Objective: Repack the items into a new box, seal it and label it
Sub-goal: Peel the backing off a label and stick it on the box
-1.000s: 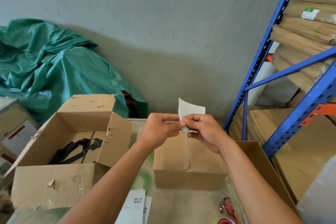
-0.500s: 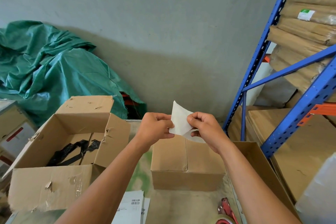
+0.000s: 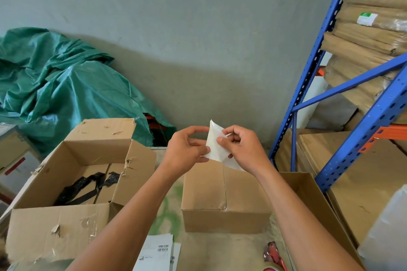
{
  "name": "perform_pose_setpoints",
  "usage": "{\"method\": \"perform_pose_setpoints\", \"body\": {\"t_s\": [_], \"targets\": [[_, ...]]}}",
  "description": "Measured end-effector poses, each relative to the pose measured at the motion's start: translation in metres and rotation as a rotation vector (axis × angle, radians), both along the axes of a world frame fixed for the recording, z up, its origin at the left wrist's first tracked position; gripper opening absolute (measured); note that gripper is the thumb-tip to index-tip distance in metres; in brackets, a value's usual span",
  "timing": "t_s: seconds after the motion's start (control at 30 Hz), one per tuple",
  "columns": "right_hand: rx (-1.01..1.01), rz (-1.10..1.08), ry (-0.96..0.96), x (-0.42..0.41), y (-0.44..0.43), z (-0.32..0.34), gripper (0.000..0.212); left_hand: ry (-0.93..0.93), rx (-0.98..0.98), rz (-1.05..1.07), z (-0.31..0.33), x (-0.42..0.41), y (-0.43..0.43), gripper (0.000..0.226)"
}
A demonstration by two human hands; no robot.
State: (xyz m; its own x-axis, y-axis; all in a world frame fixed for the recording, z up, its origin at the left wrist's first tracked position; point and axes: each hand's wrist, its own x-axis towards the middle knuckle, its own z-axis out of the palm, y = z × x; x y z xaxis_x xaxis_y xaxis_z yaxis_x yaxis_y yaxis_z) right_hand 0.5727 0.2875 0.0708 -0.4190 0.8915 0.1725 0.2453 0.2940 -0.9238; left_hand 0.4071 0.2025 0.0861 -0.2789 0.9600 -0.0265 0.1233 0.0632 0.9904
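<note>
both forearms are bare to the frame edge, with no sleeves, and the hands [image 3: 187, 152] wear no gloves.

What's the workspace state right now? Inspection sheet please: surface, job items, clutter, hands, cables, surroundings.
Surface: table, pale top with green stains.
Job's things: closed box at centre, flaps shut; white label sheet held above it, layers parting.
Clutter: worn open box at left holding black plastic; barcode papers at near edge; red tape dispenser, partly cut off.
Grippers: left hand and right hand both pinch the label sheet.
Cables: nothing seen.
Surroundings: green tarp, blue rack stacked with flat cardboard, grey wall.
</note>
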Motion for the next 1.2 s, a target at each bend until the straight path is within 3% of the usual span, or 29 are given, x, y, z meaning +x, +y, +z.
{"method": "perform_pose_setpoints", "body": {"t_s": [0.1, 0.2, 0.37, 0.5, 0.67, 0.87, 1.2], "targets": [[0.021, -0.023, 0.036, -0.002, 0.0, 0.001, 0.006, 0.019, 0.022, 0.003, -0.001, 0.0, 0.002, 0.053], [0.037, -0.019, 0.05, -0.003, -0.001, 0.001, 0.001, 0.019, 0.009, 0.022, -0.001, 0.0, 0.004, 0.045], [0.022, -0.022, 0.05, -0.003, -0.002, 0.0, 0.003, -0.134, 0.0, 0.056, 0.007, 0.004, 0.003, 0.031], [0.011, -0.026, 0.045, -0.003, -0.004, 0.001, 0.004, -0.088, 0.023, 0.126, 0.006, 0.005, 0.005, 0.014], [-0.01, -0.105, 0.019, 0.004, -0.001, -0.003, 0.007, -0.028, -0.001, 0.187, -0.001, -0.003, 0.005, 0.019], [-0.051, -0.155, 0.022, 0.015, 0.0, -0.007, 0.007, -0.082, -0.021, 0.183, -0.001, -0.009, -0.002, 0.03], [-0.05, -0.172, 0.004, 0.026, -0.013, -0.012, 0.005, -0.174, -0.08, 0.195, -0.002, -0.013, -0.009, 0.025]]}}
